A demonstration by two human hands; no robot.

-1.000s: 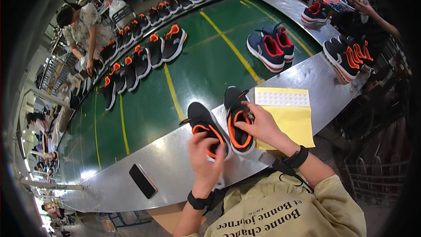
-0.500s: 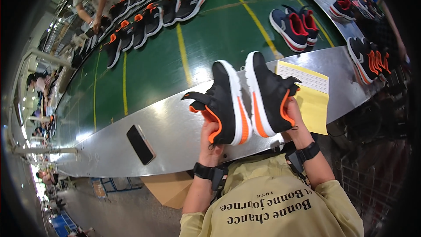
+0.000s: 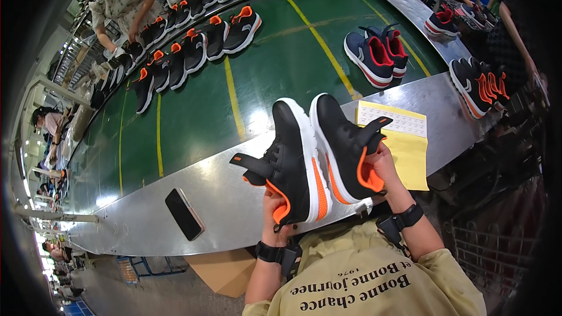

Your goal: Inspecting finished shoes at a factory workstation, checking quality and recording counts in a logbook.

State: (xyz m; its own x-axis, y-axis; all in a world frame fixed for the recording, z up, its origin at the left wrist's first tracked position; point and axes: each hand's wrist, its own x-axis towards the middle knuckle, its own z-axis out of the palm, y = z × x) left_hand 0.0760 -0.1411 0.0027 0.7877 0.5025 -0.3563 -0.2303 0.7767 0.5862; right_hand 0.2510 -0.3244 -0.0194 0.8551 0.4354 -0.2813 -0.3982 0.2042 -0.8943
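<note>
Two black sneakers with white soles and orange linings are held side by side over the metal table edge, soles facing each other and toes pointing away. My left hand [image 3: 274, 210] is closed round the heel of the left sneaker [image 3: 287, 152], its fingers partly inside the opening. The right sneaker [image 3: 342, 131] is gripped at its collar by my right hand [image 3: 381, 167], whose fingers are partly hidden by the shoe. Their tongues stick out to either side. Yellow paper [image 3: 410, 152] with a white label sheet [image 3: 395, 118] lies beside my right hand.
A phone [image 3: 185, 214] lies on the metal ledge [image 3: 134, 222] at left. Beyond is a green belt [image 3: 193, 111] with a row of black sneakers [image 3: 196, 50] and a navy pair [image 3: 377, 58]. More shoes [image 3: 480, 88] stand at right. A co-worker [image 3: 123, 0] handles shoes at far left.
Both sneakers are turned slightly so more of their uppers shows, and their soles have come closer together at the heels. The whole view has shifted, with the table sitting lower in the picture.
</note>
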